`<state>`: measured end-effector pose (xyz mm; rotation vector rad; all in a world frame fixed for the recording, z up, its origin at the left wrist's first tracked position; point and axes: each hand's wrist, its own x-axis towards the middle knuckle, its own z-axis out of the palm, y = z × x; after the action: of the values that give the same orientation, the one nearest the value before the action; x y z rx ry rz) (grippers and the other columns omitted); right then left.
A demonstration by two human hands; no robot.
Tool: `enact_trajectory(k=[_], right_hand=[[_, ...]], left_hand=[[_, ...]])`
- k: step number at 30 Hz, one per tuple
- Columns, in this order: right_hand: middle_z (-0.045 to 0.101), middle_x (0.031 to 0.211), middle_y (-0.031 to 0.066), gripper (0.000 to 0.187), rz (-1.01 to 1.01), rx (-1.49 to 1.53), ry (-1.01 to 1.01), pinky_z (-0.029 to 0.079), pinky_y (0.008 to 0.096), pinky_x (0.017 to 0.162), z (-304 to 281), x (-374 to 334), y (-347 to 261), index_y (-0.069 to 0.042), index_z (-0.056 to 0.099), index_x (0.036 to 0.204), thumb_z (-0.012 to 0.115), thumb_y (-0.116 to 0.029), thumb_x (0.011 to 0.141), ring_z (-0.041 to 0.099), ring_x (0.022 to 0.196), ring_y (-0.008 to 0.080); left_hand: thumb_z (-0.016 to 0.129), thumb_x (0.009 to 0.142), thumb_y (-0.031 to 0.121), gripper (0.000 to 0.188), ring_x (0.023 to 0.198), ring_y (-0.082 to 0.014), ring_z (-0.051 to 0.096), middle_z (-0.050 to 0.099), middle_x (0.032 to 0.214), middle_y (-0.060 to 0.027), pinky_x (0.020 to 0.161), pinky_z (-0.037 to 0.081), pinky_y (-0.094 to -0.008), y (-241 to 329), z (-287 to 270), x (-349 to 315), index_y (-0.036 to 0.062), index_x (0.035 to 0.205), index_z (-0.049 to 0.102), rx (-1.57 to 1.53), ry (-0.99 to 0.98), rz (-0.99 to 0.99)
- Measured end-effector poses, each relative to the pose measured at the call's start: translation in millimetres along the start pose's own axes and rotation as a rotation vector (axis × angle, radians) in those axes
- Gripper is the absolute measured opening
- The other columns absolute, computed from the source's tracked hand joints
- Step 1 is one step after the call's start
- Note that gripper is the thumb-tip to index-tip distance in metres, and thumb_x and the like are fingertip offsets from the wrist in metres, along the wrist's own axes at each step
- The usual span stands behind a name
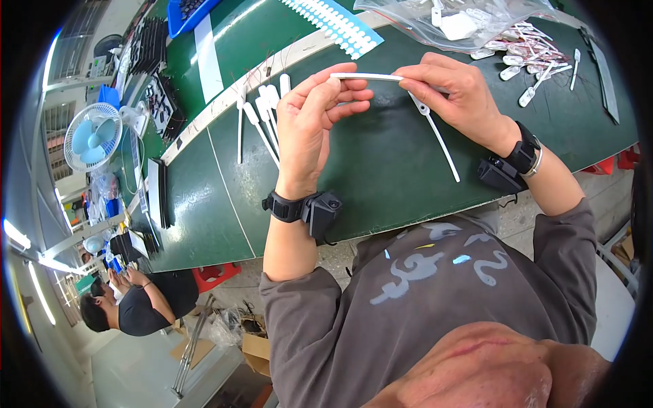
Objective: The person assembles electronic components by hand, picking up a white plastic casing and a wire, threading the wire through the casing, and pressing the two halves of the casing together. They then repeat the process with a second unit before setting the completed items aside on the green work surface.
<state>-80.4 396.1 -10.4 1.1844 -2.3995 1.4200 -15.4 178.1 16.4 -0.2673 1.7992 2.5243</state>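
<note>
A thin white strip (371, 77) is stretched between my two hands above the green table, bowed slightly upward. My left hand (309, 112) pinches one end between thumb and fingertips, its other fingers loosely curled. The opposite end is pinched by my right hand (456, 92). Just below the right hand, a white paddle-shaped piece with a long thin stem (441, 143) slants across the table, its upper end partly hidden by the fingers. Several similar white pieces (262, 112) lie beside my left wrist, partly covered by it.
A pile of white stemmed pieces with thin wires (527, 51) lies at the right, near a clear plastic bag (449, 27). A light-blue sheet of white tabs (337, 27) and a blue bin (190, 15) are farther back. A fan (93, 137) and a seated co-worker (143, 302) are left.
</note>
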Motion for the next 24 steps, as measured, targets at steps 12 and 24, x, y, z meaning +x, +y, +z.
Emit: enact_trajectory(k=[12,24], right_hand=[[0.056,0.075,0.0051,0.018,-0.002,0.043,-0.002,0.04,0.0288,0.053,2,-2,0,-0.005,0.071,0.105,0.068,-0.007,0.087,0.053,0.06,0.0152],[0.054,0.074,0.006,0.019,-0.086,-0.094,0.059,0.04,0.0288,0.052,5,-4,3,-0.005,0.07,0.104,0.069,-0.006,0.085,0.053,0.059,0.0165]], left_hand=[[0.058,0.097,0.013,0.027,0.087,-0.0224,0.07,0.07,0.096,-0.0165,0.075,0.059,-0.0281,-1,-5,2,-0.0063,0.114,0.064,0.112,-0.033,0.038],[0.061,0.094,0.009,0.024,0.083,-0.0189,0.068,0.068,0.097,-0.0126,0.076,0.057,-0.03,-26,4,4,-0.0045,0.114,0.061,-0.121,-0.035,-0.081]])
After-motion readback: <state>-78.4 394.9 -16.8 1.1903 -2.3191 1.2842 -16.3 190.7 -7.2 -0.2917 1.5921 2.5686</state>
